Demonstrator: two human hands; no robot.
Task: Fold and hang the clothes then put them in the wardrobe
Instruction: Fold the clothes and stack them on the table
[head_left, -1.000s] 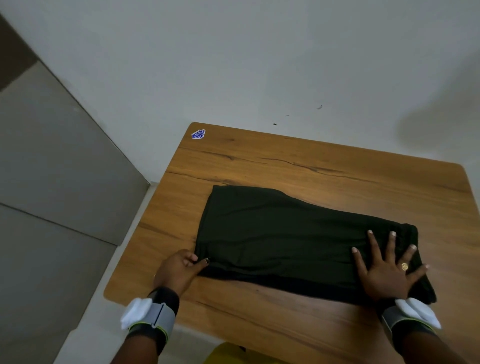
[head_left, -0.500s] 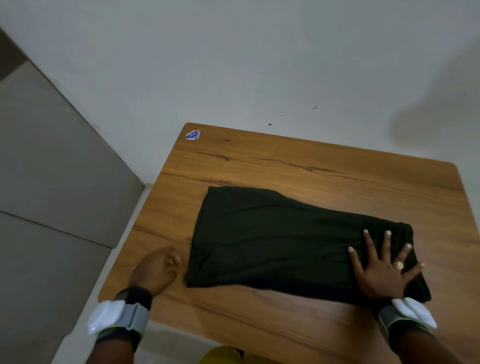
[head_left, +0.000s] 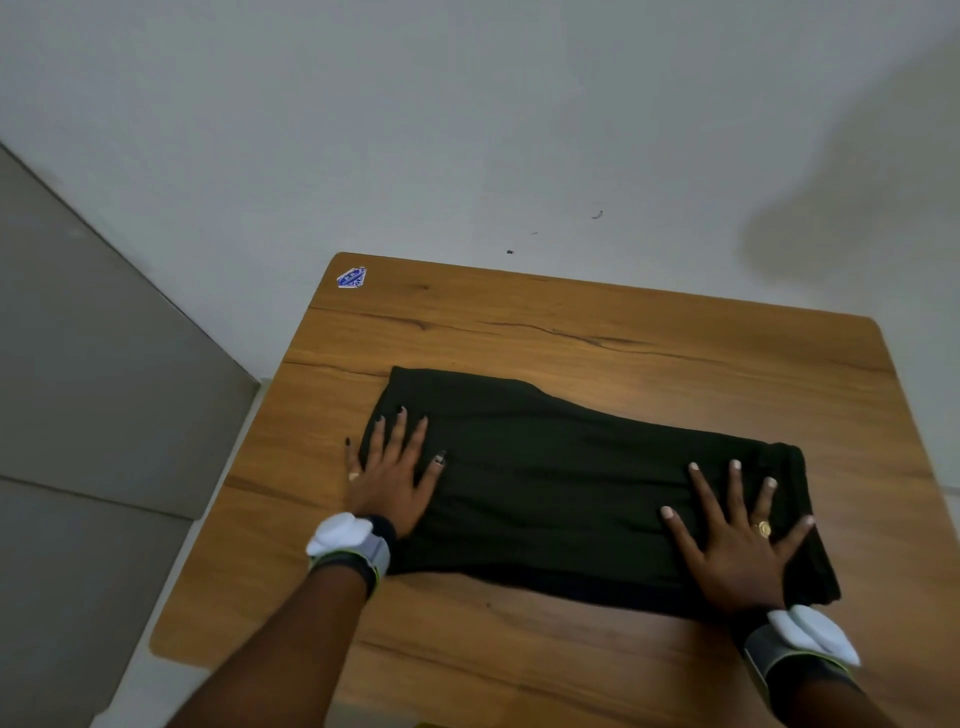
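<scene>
Your left hand (head_left: 392, 480) moves off the counter (head_left: 623, 322) onto the garment (head_left: 561, 483), left end; right hand (head_left: 737, 540) stays flat. Both grips spread, holding nothing. Smoothing done, next fold likely.

One counter (head_left: 623, 322) bears one folded garment (head_left: 571, 483). Over the counter are two hands, left hand (head_left: 395, 483) and right hand (head_left: 737, 551); two wristbands, left wristband (head_left: 348, 543) and right wristband (head_left: 802, 644); two rings, left ring (head_left: 354, 476) and right ring (head_left: 762, 528). One sticker (head_left: 351, 277) marks the counter's far left corner.
</scene>
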